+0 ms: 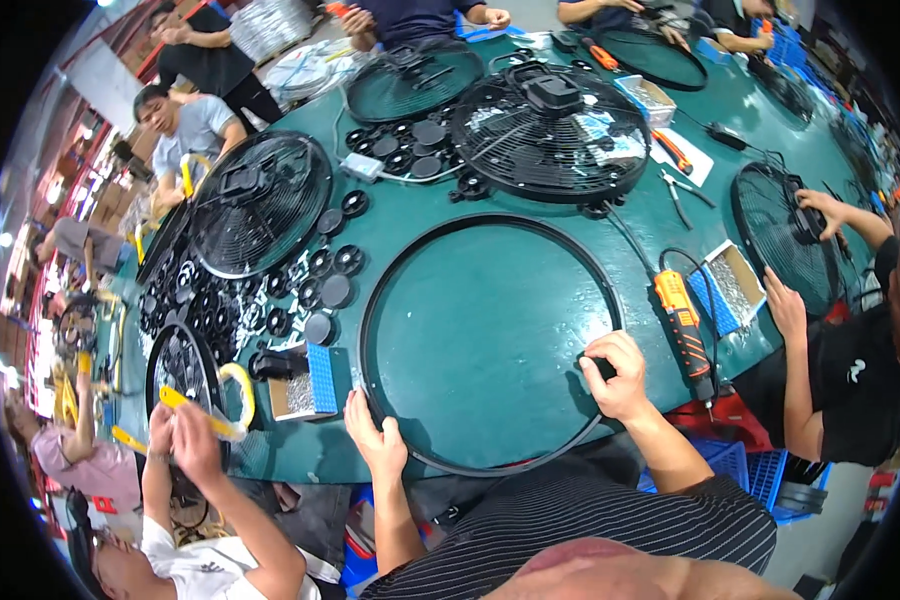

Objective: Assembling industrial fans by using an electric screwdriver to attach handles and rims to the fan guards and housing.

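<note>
A large black ring (490, 219) lies flat on the green table (490, 340) in front of me. My left hand (378, 440) is at the ring's near left side, fingers stretched along the rim and thumb apart. At the near right of the ring, my right hand (618, 375) has its fingers curled together. A small dark piece shows at its fingertips, too unclear to name. Just beyond the ring sits a black fan guard with a motor (552, 95). An orange and black power screwdriver (682, 330) lies right of the ring.
Small boxes of screws stand left (305, 385) and right (735, 285) of the ring. Round black caps (336, 292) and loose parts cover the left side. Pliers (682, 195) lie at the far right. A co-worker's hand (195, 440) holds yellow tape left of me; others work around the table.
</note>
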Action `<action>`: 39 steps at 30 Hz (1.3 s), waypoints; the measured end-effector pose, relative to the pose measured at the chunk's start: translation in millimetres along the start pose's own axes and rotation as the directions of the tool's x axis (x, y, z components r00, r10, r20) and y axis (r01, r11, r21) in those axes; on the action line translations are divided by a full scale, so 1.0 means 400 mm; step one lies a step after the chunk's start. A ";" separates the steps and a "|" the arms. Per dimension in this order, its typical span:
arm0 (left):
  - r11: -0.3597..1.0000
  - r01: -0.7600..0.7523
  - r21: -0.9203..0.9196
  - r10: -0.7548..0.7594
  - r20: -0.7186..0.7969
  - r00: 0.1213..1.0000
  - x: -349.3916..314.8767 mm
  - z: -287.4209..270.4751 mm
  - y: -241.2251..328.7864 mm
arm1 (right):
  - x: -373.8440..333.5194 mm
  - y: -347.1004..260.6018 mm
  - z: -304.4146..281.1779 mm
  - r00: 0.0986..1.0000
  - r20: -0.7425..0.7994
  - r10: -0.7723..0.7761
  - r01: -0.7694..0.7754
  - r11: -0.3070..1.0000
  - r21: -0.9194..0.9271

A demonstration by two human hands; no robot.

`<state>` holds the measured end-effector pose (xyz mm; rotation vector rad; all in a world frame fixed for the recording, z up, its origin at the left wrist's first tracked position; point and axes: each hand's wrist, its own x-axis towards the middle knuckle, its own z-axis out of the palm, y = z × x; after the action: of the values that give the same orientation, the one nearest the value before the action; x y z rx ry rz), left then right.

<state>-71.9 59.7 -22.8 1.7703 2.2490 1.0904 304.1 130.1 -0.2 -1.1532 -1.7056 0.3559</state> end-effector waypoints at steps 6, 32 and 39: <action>1.000 0.002 0.012 -0.002 0.007 1.000 -0.006 -0.001 -0.014 | 0.001 -0.016 0.008 1.000 -0.011 0.017 -0.017 1.000 0.007; 0.998 -0.038 -0.040 0.038 0.019 0.999 -0.013 0.026 -0.054 | -0.031 0.021 -0.020 0.999 -0.043 -0.011 0.011 1.000 -0.002; 1.000 -0.030 0.010 0.030 -0.041 0.999 -0.016 0.036 -0.080 | -0.031 0.021 -0.021 0.995 -0.093 -0.023 0.026 0.999 0.034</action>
<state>-89.2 58.5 -53.7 1.8075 2.2615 1.1334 316.0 122.0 -9.3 -1.1060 -1.6250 0.3114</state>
